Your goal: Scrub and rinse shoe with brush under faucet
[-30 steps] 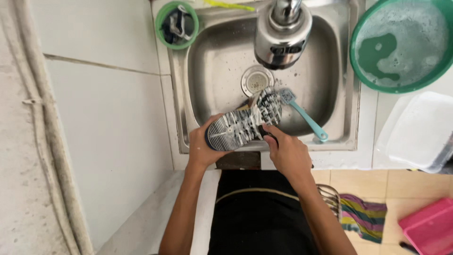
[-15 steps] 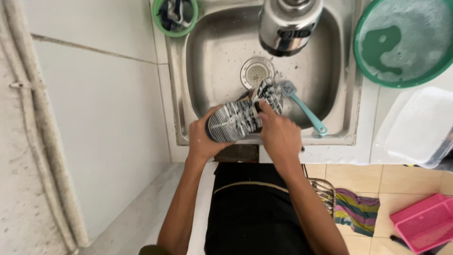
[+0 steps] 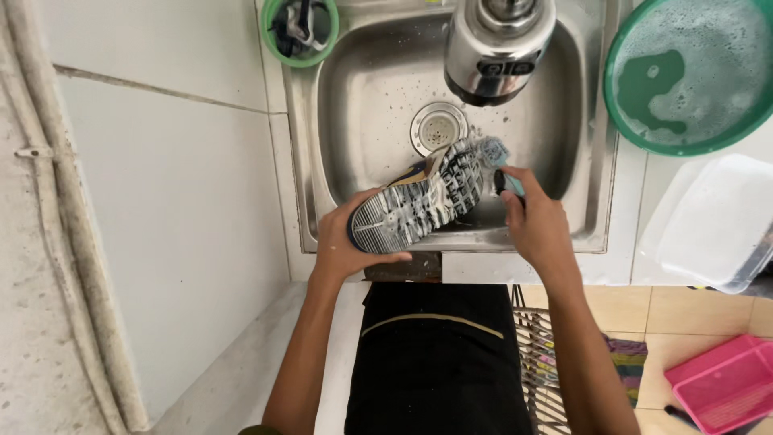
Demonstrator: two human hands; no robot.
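A green basin [image 3: 684, 76] of soapy water sits right of the steel sink [image 3: 362, 105]. A small green cup [image 3: 299, 32] stands at its back left corner. A pink tray [image 3: 725, 387] lies on the floor.

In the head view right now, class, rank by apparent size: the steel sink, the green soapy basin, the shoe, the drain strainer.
Largest to smallest:
1. steel sink
2. green soapy basin
3. shoe
4. drain strainer

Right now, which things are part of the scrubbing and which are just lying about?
In use: shoe, held sole-up by left hand; brush in right hand; sink.

Lying about: green soapy basin, small green cup, clear tub, pink basket.
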